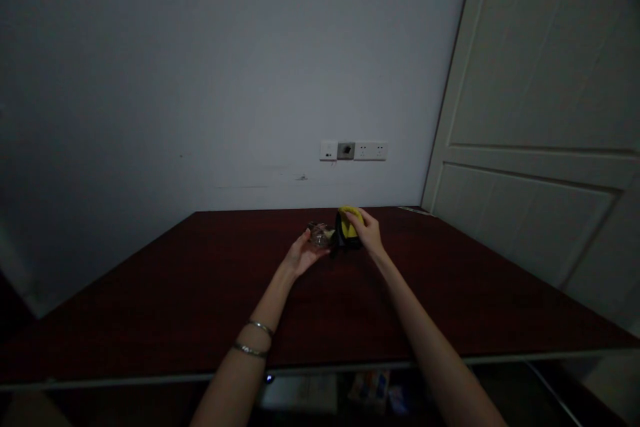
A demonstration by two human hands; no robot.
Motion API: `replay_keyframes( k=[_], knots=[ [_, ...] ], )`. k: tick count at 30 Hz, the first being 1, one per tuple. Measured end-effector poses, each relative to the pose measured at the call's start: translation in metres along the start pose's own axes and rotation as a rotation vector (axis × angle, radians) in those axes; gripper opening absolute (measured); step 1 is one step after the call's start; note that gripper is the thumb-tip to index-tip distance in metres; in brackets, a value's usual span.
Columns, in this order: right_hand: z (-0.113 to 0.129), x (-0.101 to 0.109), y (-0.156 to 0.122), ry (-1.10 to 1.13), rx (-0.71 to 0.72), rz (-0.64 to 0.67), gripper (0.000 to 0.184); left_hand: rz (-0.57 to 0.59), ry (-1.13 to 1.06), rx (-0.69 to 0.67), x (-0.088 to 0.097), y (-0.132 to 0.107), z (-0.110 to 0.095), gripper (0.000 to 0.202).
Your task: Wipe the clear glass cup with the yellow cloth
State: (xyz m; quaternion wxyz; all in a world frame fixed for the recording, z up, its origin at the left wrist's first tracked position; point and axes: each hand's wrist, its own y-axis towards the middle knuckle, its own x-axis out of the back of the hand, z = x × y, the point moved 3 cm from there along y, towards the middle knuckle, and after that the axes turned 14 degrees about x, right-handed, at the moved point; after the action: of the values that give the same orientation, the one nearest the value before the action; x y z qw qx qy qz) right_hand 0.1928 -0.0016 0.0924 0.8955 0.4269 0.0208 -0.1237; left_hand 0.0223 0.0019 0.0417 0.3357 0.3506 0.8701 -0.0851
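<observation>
My left hand is closed on a small, clear, shiny item, perhaps a plastic-wrapped packet or container; its contents are too dim to make out. Right beside it, my right hand pinches a small black and yellow pouch-like item by its upper right side. The yellow part shows at the top and inside, with black around the left and bottom. Both items are held close together just over the dark red tabletop. A pale bit shows between them, and I cannot tell which one it belongs to.
A pale wall with switches and sockets rises behind the table. To the right stands a white panelled door. A thin flat strip lies at the far right corner. Below the front edge, several dim objects sit on a lower level.
</observation>
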Motion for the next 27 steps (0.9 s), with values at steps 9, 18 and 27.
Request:
replay_keyframes(
  k=[9,18,27],
  knots=[
    [0.025,-0.004,0.019,-0.357,0.342,0.128,0.032,-0.049,-0.104,0.064,-0.004,-0.002,-0.007,0.052],
    [0.043,-0.049,-0.001,-0.522,0.661,0.909,0.037,-0.123,-0.092,0.228,-0.013,0.0,0.004,0.051],
    [0.035,-0.05,-0.003,-0.526,0.6,1.052,0.035,-0.414,-0.186,0.139,-0.007,0.004,0.009,0.044]
  ],
)
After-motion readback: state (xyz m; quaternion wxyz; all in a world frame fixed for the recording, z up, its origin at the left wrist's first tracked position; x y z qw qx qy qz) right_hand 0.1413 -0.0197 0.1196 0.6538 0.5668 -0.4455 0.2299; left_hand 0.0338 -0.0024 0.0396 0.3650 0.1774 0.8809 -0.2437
